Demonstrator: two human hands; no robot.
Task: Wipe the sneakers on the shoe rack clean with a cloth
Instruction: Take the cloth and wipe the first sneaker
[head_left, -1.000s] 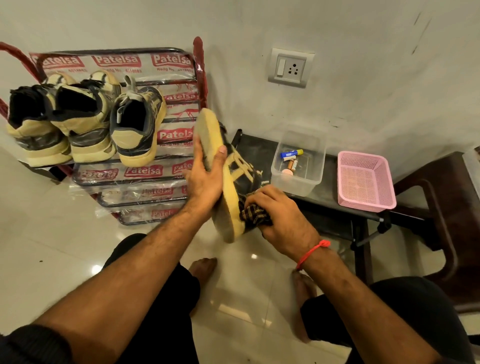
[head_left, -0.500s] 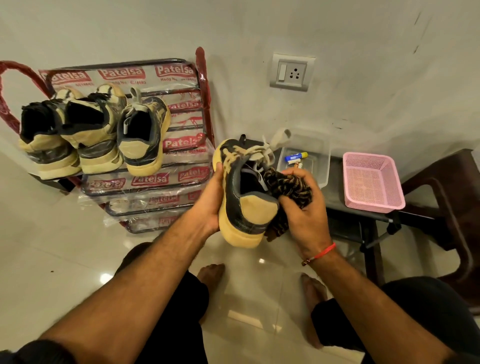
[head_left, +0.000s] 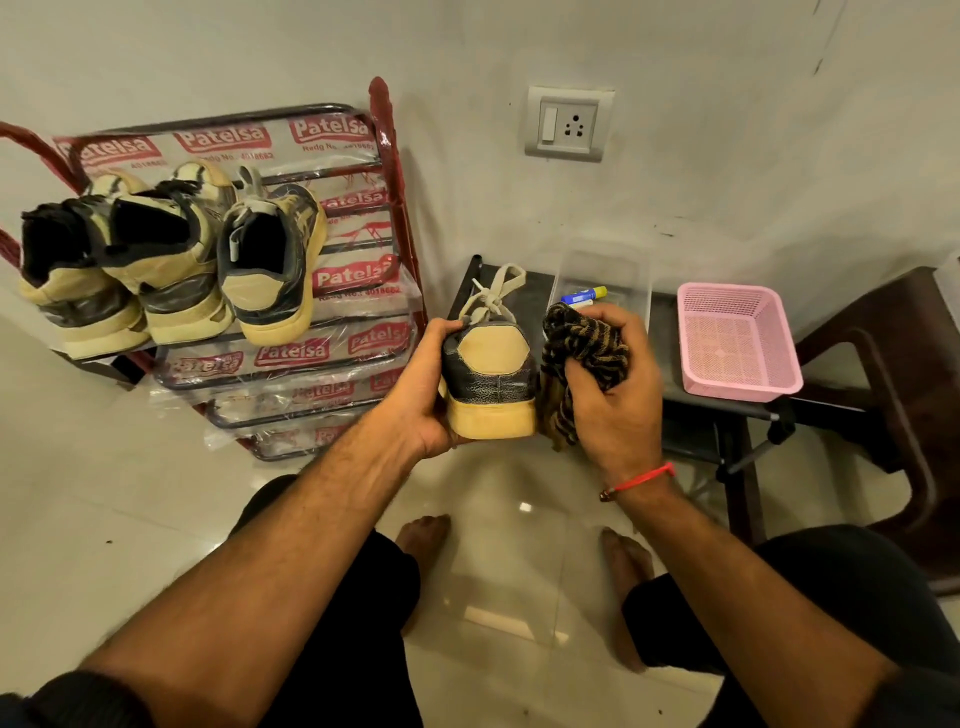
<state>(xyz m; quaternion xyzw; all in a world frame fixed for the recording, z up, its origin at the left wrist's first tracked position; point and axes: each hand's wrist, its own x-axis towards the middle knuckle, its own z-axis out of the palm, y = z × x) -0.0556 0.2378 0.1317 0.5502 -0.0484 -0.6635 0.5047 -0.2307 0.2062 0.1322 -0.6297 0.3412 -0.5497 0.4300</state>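
Observation:
My left hand (head_left: 423, 395) grips a tan and dark grey sneaker (head_left: 491, 382) by its left side, heel toward me, sole down, laces pointing away. My right hand (head_left: 615, 395) is closed on a bunched brown and black striped cloth (head_left: 582, 345), which presses against the sneaker's right side. Three matching sneakers (head_left: 171, 265) stand heel-out on an upper shelf of the red shoe rack (head_left: 387, 171) at the left, against the wall.
A low dark stand (head_left: 696, 410) at the right carries a clear plastic box (head_left: 602, 270) with small items and a pink mesh basket (head_left: 735, 340). A dark brown chair (head_left: 904, 364) is at far right. My bare feet rest on the glossy tiled floor (head_left: 104, 493).
I turned the sneaker from sole-facing-left to upright with its heel toward me. The cloth moved from the toe area up to the shoe's right side.

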